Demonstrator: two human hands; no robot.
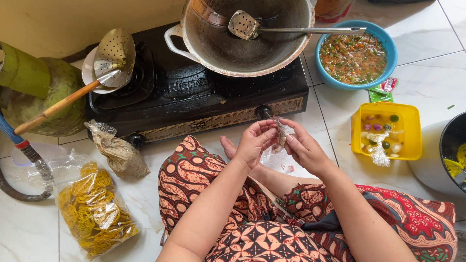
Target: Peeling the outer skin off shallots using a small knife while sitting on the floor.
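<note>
- Fingers (270, 132) of both hands pinched a small clear plastic packet (280, 137).
- Left hand (253, 143) and right hand (305, 149) held it just near the stove (194, 92), left of the yellow box (386, 131).

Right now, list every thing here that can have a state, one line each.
Small plastic bag: pinched between both hands.
Left hand: gripping the bag.
Right hand: gripping the bag.
Wok: on the stove, no food in it.
Slotted spatula: resting in the wok.
Blue bowl: full of chopped mix.
Yellow container: lid off.
Cracker bag: lying flat on the floor.
</note>
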